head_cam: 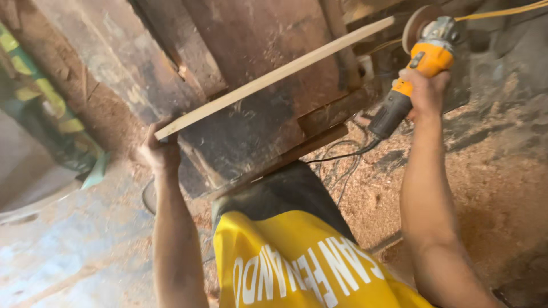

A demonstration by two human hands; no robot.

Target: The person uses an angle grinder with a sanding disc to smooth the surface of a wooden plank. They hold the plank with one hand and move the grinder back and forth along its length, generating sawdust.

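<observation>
Over the dark workbench (268, 122) I see a long pale wooden strip (274, 77) lying at a slant, its far end reaching up toward the top right and its near end coming down to the left. My left hand (160, 151) is clenched around that near end, fingers wrapped under it, which I judge keeps the thin strip from skidding or chattering while the tool works the other end. My right hand (423, 88) grips the body of a yellow and grey angle grinder (419, 63), closed tight around its middle, with the disc (415, 25) held right at the far end of the strip; I cannot tell whether the disc actually touches the wood. The grinder sits tilted, handle down toward me, so I reckon the disc face meets the edge of the strip rather than its flat. A black cable (342, 155) trails from the handle down across the sawdust-covered floor (491, 182), kept clear of the disc. A yellow cord (502, 11) runs off at the top right. My yellow shirt (297, 262) fills the bottom of the view, pressed close to the bench edge, so both arms reach forward over it.
</observation>
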